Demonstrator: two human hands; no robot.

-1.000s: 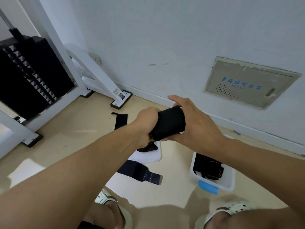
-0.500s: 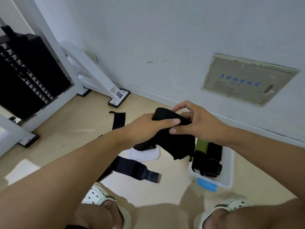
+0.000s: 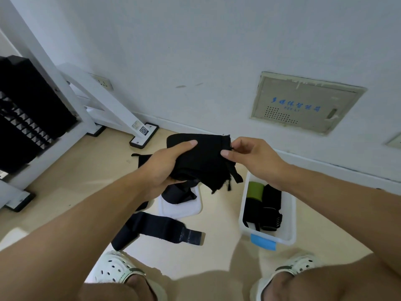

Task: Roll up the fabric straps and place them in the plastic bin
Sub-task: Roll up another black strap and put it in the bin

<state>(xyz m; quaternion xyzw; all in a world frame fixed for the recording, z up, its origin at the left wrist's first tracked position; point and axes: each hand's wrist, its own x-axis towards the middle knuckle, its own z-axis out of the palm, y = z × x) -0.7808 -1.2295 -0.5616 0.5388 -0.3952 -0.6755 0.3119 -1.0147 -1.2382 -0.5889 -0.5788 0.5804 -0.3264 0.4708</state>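
Biggest thing here is the white weight machine (image 3: 65, 101) off on the left, black plate stack in a painted metal frame, just background for this job. Down on the beige floor (image 3: 65, 181) sits the plastic bin (image 3: 291, 216), a white translucent tub with a blue tag on its near end, already holding a few rolled straps, one green and the rest black. Makes sense it's parked right under the right arm, easy drop. Beside it lies a flat white lid (image 3: 180, 208) with a dark strap draped over it, and nearer the feet a long loose strap (image 3: 156, 228) lies stretched out flat, shiny patch at one end, probably the fastener bit.

The strap being worked on (image 3: 204, 161) is up in the air between both hands, soft black fabric, bunched and floppy, frayed tails hanging. The left hand (image 3: 165, 168) has its grip wrapped round the bundled end to keep it steady, thumb on top. The right hand (image 3: 249, 157) pinches the strap's edge between thumb and fingertips, I'd guess to line it up for rolling.
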